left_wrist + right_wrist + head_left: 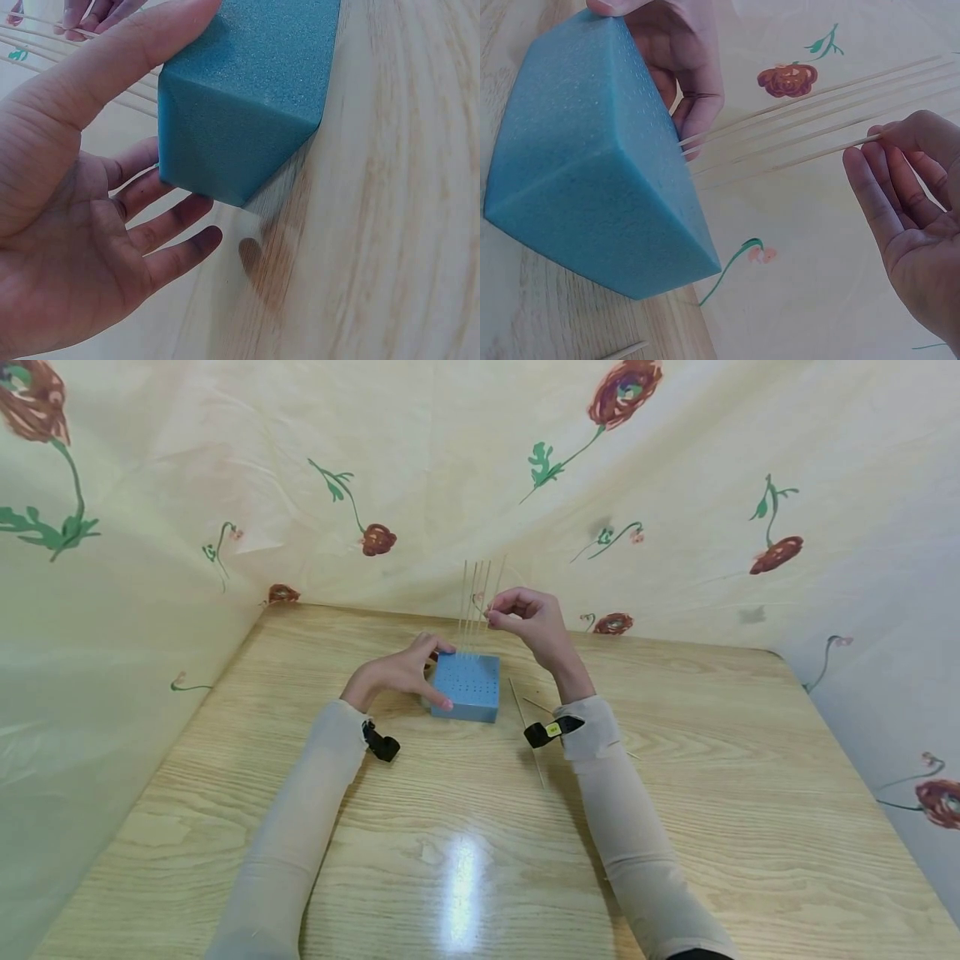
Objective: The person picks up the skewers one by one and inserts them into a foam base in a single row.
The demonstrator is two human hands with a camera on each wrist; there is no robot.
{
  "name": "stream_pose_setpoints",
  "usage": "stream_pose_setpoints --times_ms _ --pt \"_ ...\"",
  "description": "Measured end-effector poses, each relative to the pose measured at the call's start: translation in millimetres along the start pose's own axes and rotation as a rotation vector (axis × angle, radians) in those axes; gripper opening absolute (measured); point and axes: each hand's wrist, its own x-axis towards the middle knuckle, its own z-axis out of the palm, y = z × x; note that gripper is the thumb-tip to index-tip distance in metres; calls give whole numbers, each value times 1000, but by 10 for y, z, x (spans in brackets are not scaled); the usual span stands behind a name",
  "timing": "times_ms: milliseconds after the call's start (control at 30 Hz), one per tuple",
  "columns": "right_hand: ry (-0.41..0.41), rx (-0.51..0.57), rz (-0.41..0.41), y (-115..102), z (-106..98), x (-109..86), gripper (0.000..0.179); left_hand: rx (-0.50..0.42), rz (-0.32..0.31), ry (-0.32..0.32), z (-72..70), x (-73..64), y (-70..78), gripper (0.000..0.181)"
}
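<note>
A blue foam block (468,685) with rows of small holes in its top sits on the table. My left hand (397,672) holds it by the left side, thumb on the near edge and fingers at the far side. Several thin wooden sticks (462,606) stand upright along the block's far edge. Above the block's far right, my right hand (536,620) pinches another thin wooden stick (821,154) between thumb and fingers. This stick leans slightly and points down at the block; I cannot tell whether its tip is in a hole.
Right of the block, a loose stick (516,693) lies on the wooden table (420,827), partly under the right wrist's strap. Another stick (536,703) lies close by. A flowered cloth (450,460) hangs behind the table and along its sides.
</note>
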Motion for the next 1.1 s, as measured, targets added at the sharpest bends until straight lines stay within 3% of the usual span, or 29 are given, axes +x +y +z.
stream_pose_setpoints --times_ms 367,733,1100 --pt "-4 -17 -6 10 11 -10 5 1 6 0 4 -5 -2 90" --pt "-9 0 2 15 1 -11 30 -8 12 -1 6 -10 10 88" --pt "-9 11 3 11 6 -5 28 1 14 1 2 -3 -6 89"
